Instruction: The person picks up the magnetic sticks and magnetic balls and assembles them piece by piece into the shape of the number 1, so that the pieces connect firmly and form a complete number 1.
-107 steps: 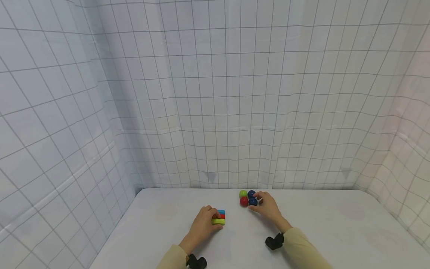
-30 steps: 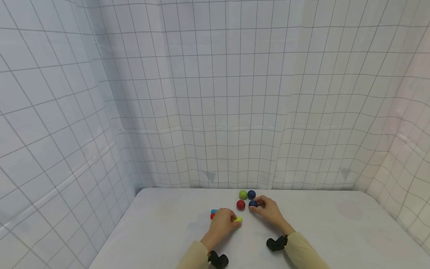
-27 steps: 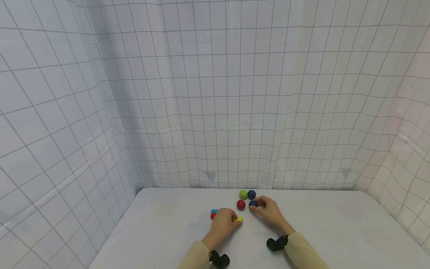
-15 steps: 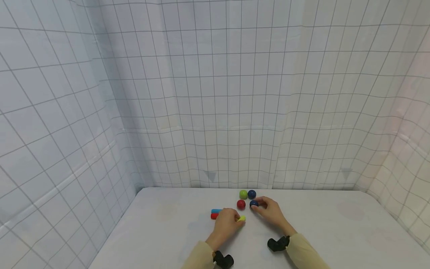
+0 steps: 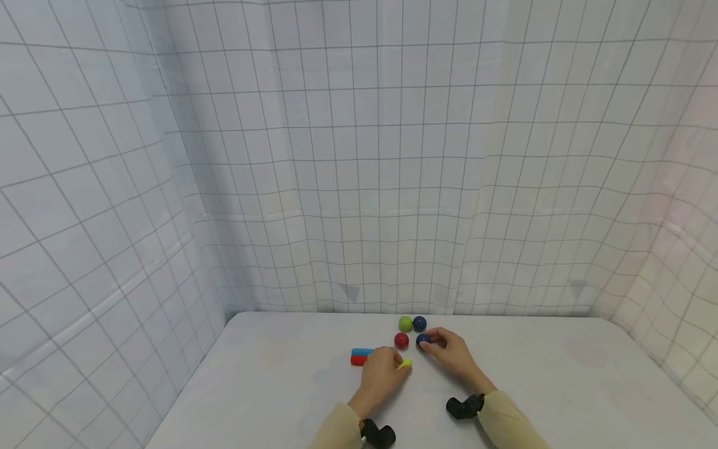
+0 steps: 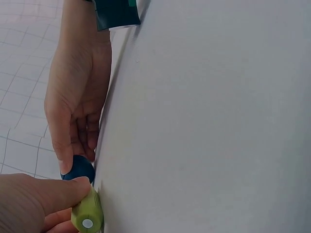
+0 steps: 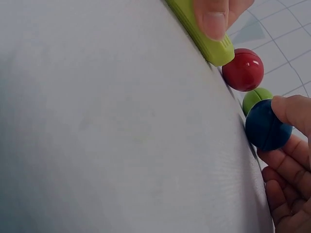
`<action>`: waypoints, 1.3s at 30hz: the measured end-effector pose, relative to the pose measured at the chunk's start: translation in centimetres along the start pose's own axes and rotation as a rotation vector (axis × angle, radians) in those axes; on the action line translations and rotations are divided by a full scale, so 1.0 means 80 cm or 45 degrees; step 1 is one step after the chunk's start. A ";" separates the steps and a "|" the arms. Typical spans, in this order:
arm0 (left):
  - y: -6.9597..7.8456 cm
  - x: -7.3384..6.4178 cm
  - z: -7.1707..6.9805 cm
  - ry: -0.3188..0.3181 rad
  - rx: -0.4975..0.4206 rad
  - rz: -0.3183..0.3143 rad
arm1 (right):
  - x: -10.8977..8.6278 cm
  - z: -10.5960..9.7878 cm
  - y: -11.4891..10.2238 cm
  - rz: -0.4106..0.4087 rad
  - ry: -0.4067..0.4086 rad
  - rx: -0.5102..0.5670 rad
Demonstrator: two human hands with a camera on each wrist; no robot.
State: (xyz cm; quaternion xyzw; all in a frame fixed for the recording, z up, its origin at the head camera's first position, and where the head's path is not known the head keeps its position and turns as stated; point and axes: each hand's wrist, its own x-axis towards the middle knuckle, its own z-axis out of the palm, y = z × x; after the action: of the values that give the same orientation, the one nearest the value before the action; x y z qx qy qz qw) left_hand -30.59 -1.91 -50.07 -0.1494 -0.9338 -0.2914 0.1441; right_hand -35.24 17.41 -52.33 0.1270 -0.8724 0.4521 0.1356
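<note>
My left hand (image 5: 381, 373) pinches a yellow-green bar (image 5: 405, 363) between thumb and fingers, close over the white table. In the left wrist view, this bar (image 6: 88, 213) shows a white round spot on its end. A blue bar (image 5: 362, 352) and a red bar (image 5: 359, 360) lie side by side behind the left hand, partly hidden by it. My right hand (image 5: 453, 357) holds a dark blue ball (image 5: 423, 340) with its thumb and fingertips. A red ball (image 5: 401, 340) sits just left of that ball. In the right wrist view, the bar's ribbed end overlaps the red ball (image 7: 245, 70).
Farther back on the white table (image 5: 538, 374), a green ball (image 5: 406, 323) and a second dark blue ball (image 5: 419, 323) stand side by side. A white grid-patterned curtain (image 5: 381, 187) rises along the back and both sides.
My left hand has carried the yellow-green bar right, away from the blue and red bars. The red ball and the nearer blue ball now sit slightly apart and farther from the back pair.
</note>
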 end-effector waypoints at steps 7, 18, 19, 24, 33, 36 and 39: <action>0.006 -0.001 0.004 0.034 -0.004 0.006 | 0.001 0.004 0.002 0.011 -0.005 0.020; 0.010 0.002 0.012 0.131 -0.024 0.017 | 0.002 0.001 0.002 -0.069 -0.009 -0.016; 0.010 0.002 0.014 0.137 -0.027 0.012 | 0.003 0.000 0.002 -0.071 -0.011 -0.014; 0.009 0.003 0.020 0.164 -0.072 -0.016 | 0.002 0.001 0.003 -0.052 -0.016 0.008; 0.011 0.005 0.026 0.213 -0.118 -0.032 | 0.000 -0.002 0.002 -0.059 -0.026 0.039; 0.013 0.005 0.026 0.210 -0.123 -0.040 | 0.000 -0.004 0.001 -0.043 -0.065 0.052; 0.014 0.006 0.026 0.194 -0.123 -0.052 | 0.001 -0.005 0.001 -0.047 -0.094 0.051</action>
State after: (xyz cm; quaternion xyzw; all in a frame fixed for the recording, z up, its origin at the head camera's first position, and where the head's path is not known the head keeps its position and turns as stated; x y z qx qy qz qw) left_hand -31.04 0.29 -50.98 -0.1147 -0.9078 -0.3495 0.2013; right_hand -35.32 17.81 -52.14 0.1623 -0.8651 0.4620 0.1089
